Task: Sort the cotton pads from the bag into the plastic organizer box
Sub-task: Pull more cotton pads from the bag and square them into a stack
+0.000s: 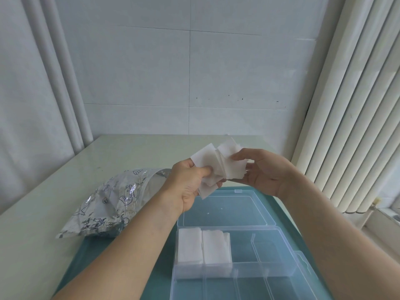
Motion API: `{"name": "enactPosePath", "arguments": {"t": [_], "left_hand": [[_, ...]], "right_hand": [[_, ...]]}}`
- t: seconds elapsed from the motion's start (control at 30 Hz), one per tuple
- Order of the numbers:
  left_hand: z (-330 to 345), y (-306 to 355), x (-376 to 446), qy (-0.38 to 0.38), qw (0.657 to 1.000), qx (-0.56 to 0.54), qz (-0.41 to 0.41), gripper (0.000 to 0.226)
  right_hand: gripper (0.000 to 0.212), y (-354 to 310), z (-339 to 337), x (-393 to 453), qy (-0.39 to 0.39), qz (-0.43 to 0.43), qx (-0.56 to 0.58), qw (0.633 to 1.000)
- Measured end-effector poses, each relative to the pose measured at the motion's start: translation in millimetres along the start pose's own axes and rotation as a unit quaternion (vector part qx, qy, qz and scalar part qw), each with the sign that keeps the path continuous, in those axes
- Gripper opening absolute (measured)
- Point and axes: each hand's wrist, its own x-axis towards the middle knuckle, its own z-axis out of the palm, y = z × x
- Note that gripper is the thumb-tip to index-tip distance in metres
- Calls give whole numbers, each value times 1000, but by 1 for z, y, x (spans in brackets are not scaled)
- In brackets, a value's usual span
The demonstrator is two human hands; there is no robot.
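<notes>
From the head camera, both hands are raised above the open plastic organizer box (242,252), sharing a loose, fanned bundle of square cotton pads (218,163). The left hand (190,180) grips the lower left part of the bundle, thumb curled over the front of the pads and fingers wrapped behind. The right hand (262,169) pinches the upper right part, thumb on top and fingers beneath. The pads sit askew, corners sticking out at several angles, so the two-handed hold looks meant to square them into a neat stack before they go into a compartment; that is a judgement, not something seen.

The box lies on a teal mat (91,254) on the pale counter (54,213), its clear lid (227,208) folded back flat on the far side. Two stacks of pads (203,247) already sit side by side in the far left compartments, apparently filling them. The compartments to their right and along the near row look bare, so the sorting seems to be at an early stage.

The bag (108,204), a crinkled clear pouch printed with cartoon drawings, lies on its side on the counter left of the box, its mouth turned toward the left hand. Whether more pads are inside cannot be told, since the glare hides the contents.

Behind the counter is a white tiled wall (194,72), with vertical blinds (357,115) on the right
</notes>
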Motion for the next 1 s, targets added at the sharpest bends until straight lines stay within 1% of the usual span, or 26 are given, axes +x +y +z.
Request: {"name": "enactPosePath", "arguments": {"t": [0.1,0.2,0.27,0.33,0.4,0.53,0.63,0.7,0.8,0.9,0.97,1.0], "left_hand": [[-1,0,0,6,1000,1,0,26],[-3,-1,2,24,999,19,8,30],[-5,-3,5,36,999,25,15,33],[-7,-3,6,46,998,42,23,32],[-6,-2,5,40,997,63,22,31],[-3,4,0,-23,997,69,-9,36],[-4,5,-3,-92,989,113,-13,34],[-8,5,-5,-140,977,159,-5,26],[-14,5,-5,-190,954,232,6,18],[-17,7,-5,-238,928,287,-5,14],[-19,7,-7,-267,918,293,-18,12],[-19,7,-7,-272,919,285,-23,14]], "right_hand": [[32,2,1,3,8,-3,2,1000],[28,4,0,8,49,-29,-10,998],[24,2,-4,9,71,-31,4,997],[24,-1,-6,6,70,-19,33,997],[28,-4,-5,3,42,-9,39,998],[30,-2,2,1,-19,-12,-5,1000],[29,-1,1,2,-38,-21,-1,999],[32,-3,-2,3,-44,-44,-75,995],[30,-7,-8,-1,-87,-77,-213,970],[27,-7,-12,-6,-139,-43,-307,941],[26,-5,-12,-5,-127,-39,-350,927],[25,-5,-12,-4,-110,-46,-354,928]]}}
